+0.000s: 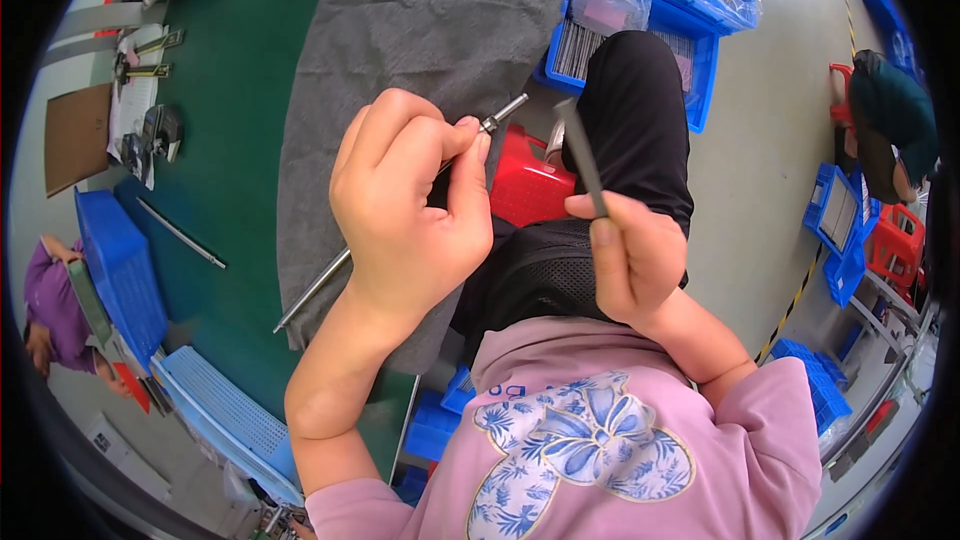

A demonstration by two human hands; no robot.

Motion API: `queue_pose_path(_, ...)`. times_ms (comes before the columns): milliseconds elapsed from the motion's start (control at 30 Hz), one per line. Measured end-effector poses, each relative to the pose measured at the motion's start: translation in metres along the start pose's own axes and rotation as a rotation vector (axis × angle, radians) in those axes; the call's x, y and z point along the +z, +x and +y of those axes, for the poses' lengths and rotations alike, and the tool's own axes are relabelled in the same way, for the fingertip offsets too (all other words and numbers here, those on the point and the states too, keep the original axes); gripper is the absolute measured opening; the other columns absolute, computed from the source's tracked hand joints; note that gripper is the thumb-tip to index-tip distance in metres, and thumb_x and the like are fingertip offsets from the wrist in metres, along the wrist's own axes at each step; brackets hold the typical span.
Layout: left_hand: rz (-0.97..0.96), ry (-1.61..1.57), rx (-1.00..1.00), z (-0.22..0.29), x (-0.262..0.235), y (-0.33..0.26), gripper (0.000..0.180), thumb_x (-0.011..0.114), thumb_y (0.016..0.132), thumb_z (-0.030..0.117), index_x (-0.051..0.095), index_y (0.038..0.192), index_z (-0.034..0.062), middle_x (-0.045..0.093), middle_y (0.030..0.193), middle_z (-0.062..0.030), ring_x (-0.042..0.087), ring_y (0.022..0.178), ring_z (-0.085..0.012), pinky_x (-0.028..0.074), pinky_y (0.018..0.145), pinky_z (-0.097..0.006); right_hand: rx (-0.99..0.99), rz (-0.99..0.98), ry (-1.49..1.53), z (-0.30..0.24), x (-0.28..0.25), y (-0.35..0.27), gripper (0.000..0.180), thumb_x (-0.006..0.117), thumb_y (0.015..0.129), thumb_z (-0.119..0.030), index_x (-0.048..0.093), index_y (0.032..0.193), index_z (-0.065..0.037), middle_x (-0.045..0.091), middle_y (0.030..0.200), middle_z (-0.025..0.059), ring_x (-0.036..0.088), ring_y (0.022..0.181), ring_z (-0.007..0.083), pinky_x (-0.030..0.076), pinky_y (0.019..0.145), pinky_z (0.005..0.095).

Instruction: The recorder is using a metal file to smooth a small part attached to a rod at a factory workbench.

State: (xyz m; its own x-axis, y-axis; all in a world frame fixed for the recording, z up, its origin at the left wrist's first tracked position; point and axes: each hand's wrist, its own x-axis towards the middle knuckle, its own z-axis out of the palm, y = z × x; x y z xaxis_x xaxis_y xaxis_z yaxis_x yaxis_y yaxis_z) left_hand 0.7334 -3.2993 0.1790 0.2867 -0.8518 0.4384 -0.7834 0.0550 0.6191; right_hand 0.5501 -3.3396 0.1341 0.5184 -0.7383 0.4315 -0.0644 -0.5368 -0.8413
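My left hand (410, 205) is closed round a slim metal shaft (315, 290), pinching it between thumb and forefinger. The shaft slants over the grey cloth (350, 50); its collared tip (505, 112) points up and right past my fingers, while its lower end emerges below my wrist. The middle of it is hidden by the hand. To the right, my right hand (640, 255) pinches a flat, dark grey strip (583, 155) by its lower end, like a small flat file, though its surface is too plain to be sure. The strip stands apart from the shaft.
The cloth lies on a green table (230, 0). Another metal rod (180, 230) rests at the left, near blue trays (115, 260). Blue bins of metal parts (700, 40) stand beyond my knee, beside a red stool (525, 180). Other people sit at far left and far right.
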Motion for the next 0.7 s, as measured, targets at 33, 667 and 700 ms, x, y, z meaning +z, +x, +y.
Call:
queue_pose_path(33,0.000,0.011,0.002,0.000,0.000,0.000,0.017,0.069,0.064,-0.007,0.055,0.068,0.0019,0.051,0.068,-0.0075,0.050,0.058,-0.0235,0.038,0.051,-0.033,0.075,-0.007,0.036,0.000,0.000,0.003,0.015,0.056,0.083,0.006,0.061,0.096,0.004,0.064,0.068,0.0093,0.057,0.047,0.0152,0.044,0.045,0.0253)
queue_pose_path(667,-0.010,0.011,-0.008,0.005,0.001,0.001,0.017,0.070,0.065,-0.006,0.056,0.071,0.0025,0.051,0.069,-0.0073,0.050,0.060,-0.0238,0.039,0.051,-0.033,0.351,0.204,0.383,0.011,0.042,0.057,0.020,0.071,0.081,-0.006,0.053,0.088,-0.001,0.046,0.055,-0.0053,0.038,0.048,-0.0011,0.027,0.043,0.0175)
queue_pose_path(700,-0.012,0.010,0.002,0.004,0.000,0.000,0.017,0.070,0.064,-0.006,0.057,0.071,0.0025,0.051,0.070,-0.0074,0.050,0.060,-0.0237,0.039,0.051,-0.033,0.277,0.297,0.374,0.011,0.045,0.056,0.016,0.067,0.084,-0.004,0.053,0.090,0.000,0.047,0.056,-0.0051,0.039,0.048,-0.0009,0.028,0.043,0.0173)
